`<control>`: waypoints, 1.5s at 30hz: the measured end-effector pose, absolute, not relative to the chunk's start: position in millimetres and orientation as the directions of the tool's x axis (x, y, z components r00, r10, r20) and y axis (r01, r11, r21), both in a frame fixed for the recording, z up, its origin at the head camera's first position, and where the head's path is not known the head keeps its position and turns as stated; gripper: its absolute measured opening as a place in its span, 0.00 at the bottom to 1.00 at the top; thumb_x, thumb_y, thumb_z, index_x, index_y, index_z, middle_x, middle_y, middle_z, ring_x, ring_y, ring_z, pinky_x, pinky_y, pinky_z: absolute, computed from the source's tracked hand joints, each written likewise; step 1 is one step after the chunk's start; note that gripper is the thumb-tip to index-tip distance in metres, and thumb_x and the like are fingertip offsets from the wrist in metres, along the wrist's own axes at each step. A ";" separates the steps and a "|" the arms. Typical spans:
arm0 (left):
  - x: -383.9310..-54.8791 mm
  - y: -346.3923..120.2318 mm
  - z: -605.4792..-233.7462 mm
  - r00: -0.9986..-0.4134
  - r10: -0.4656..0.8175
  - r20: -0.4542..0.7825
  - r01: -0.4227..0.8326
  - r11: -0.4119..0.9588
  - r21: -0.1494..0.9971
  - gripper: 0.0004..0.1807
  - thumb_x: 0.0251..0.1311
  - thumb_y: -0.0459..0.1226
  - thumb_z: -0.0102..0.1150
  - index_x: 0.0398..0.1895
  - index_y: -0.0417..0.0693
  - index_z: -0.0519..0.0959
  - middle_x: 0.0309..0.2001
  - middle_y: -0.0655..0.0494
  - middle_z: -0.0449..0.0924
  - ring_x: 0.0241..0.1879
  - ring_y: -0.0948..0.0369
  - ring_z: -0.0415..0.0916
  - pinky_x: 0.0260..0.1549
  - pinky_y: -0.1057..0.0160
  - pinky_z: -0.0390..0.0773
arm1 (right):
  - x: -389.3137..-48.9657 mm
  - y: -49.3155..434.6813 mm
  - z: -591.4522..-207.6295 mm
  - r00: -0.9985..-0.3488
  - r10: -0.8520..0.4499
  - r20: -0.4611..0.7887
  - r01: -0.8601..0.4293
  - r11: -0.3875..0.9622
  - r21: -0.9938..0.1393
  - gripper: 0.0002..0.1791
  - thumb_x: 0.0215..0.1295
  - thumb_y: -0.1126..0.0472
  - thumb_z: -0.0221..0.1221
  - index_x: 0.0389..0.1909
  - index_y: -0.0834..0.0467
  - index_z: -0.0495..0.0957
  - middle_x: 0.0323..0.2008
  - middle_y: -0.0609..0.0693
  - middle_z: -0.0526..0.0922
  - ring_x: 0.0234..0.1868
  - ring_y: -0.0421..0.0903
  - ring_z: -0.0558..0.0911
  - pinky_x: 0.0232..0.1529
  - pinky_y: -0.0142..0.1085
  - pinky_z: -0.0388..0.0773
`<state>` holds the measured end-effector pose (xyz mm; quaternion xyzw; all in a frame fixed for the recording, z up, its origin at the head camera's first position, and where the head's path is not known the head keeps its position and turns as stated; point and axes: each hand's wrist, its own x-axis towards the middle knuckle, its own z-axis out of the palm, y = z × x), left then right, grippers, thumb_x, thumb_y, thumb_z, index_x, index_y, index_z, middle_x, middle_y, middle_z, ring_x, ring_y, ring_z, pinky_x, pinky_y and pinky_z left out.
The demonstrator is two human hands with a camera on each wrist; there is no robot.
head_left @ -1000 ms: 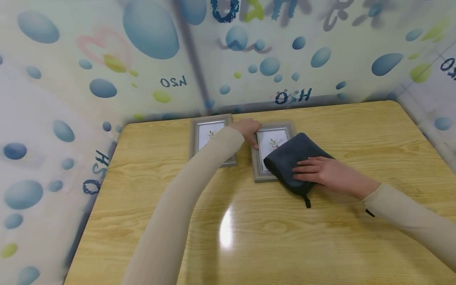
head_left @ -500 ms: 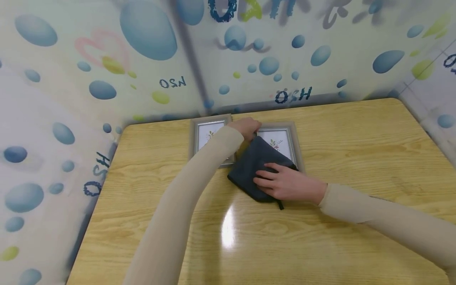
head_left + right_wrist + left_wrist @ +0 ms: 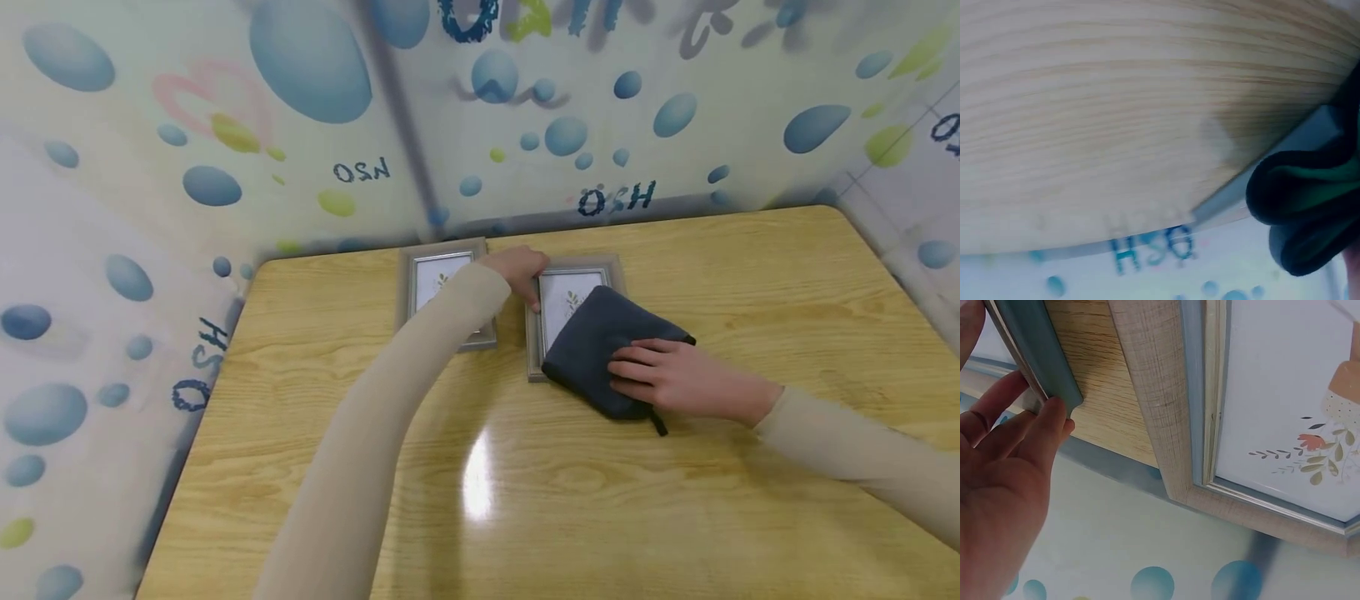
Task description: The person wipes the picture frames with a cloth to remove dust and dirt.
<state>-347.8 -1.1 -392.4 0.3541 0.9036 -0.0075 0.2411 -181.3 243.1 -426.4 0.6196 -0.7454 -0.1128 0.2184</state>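
Note:
In the head view, my left hand grips the upper left side of the right picture frame, which lies on the table. The left wrist view shows its fingers and thumb about the bluish edge of that frame. My right hand presses a folded dark cloth over the lower right of the same frame, fingers fairly straight, thumb hidden. A short dark loop hangs from the cloth. Seen from the right wrist, the cloth is folded in layers beside the frame's edge; hardly any of the hand shows.
A second greyish-brown picture frame with a plant print lies to the left, partly behind my left forearm. The wooden table meets a patterned wall along its back and left edges.
My right hand slid the cloth left across the frame, then back to the right, uncovering the frame's left side again. The left hand stays at the frame's edge.

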 end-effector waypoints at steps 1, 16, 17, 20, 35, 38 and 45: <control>-348.2 -1.4 -392.9 -0.636 0.633 -0.440 0.640 0.752 0.156 0.27 0.52 0.46 0.72 0.50 0.42 0.74 0.45 0.52 0.75 0.43 0.58 0.71 0.44 0.61 0.72 | -180.7 249.7 -425.2 -0.141 -0.974 0.178 -0.872 0.207 0.443 0.42 0.75 0.71 0.13 0.44 0.55 0.83 0.48 0.53 0.79 0.51 0.49 0.78 0.49 0.41 0.76; -352.7 -8.6 -402.6 -0.636 0.668 -0.387 0.664 0.729 0.167 0.28 0.53 0.48 0.71 0.51 0.42 0.74 0.45 0.53 0.77 0.42 0.57 0.72 0.43 0.60 0.72 | -183.5 214.7 -423.9 -0.156 -0.983 0.094 -0.873 0.181 0.452 0.17 0.69 0.71 0.49 0.50 0.56 0.82 0.53 0.54 0.78 0.55 0.50 0.75 0.55 0.42 0.72; -352.3 -7.9 -402.3 -0.634 0.670 -0.386 0.668 0.726 0.163 0.26 0.54 0.47 0.71 0.51 0.42 0.75 0.45 0.52 0.77 0.41 0.57 0.72 0.43 0.60 0.72 | -183.9 204.9 -424.3 -0.160 -0.982 0.097 -0.874 0.186 0.449 0.16 0.64 0.70 0.56 0.50 0.55 0.82 0.53 0.54 0.77 0.56 0.50 0.75 0.55 0.42 0.72; -351.3 -6.0 -401.8 -0.623 0.682 -0.382 0.687 0.711 0.149 0.17 0.59 0.39 0.65 0.48 0.42 0.74 0.44 0.51 0.76 0.39 0.57 0.70 0.40 0.60 0.71 | -185.0 179.8 -425.7 -0.167 -0.979 0.116 -0.876 0.202 0.439 0.20 0.53 0.65 0.68 0.50 0.54 0.82 0.53 0.52 0.78 0.55 0.48 0.75 0.54 0.40 0.73; -347.9 -6.7 -398.7 -0.637 0.664 -0.390 0.660 0.732 0.168 0.28 0.54 0.50 0.69 0.51 0.43 0.73 0.45 0.53 0.76 0.43 0.57 0.71 0.45 0.60 0.71 | -170.4 262.7 -431.6 -0.309 -0.922 0.233 -0.916 0.355 0.187 0.21 0.45 0.74 0.62 0.44 0.60 0.82 0.50 0.59 0.76 0.53 0.56 0.76 0.48 0.48 0.76; -348.8 -9.4 -399.4 -0.652 0.659 -0.375 0.652 0.740 0.167 0.28 0.52 0.51 0.70 0.50 0.44 0.74 0.44 0.53 0.76 0.43 0.58 0.71 0.44 0.61 0.71 | -168.6 272.8 -427.6 -0.335 -0.917 0.218 -0.906 0.377 0.193 0.21 0.44 0.75 0.63 0.44 0.61 0.82 0.50 0.59 0.77 0.54 0.57 0.76 0.49 0.49 0.76; -348.4 -10.4 -396.9 -0.663 0.657 -0.359 0.654 0.742 0.150 0.28 0.51 0.52 0.70 0.46 0.43 0.74 0.41 0.53 0.76 0.37 0.58 0.68 0.41 0.60 0.70 | -172.0 242.8 -418.9 -0.429 -0.892 0.141 -0.901 0.435 0.012 0.26 0.49 0.73 0.69 0.52 0.59 0.80 0.58 0.58 0.75 0.55 0.56 0.76 0.50 0.50 0.75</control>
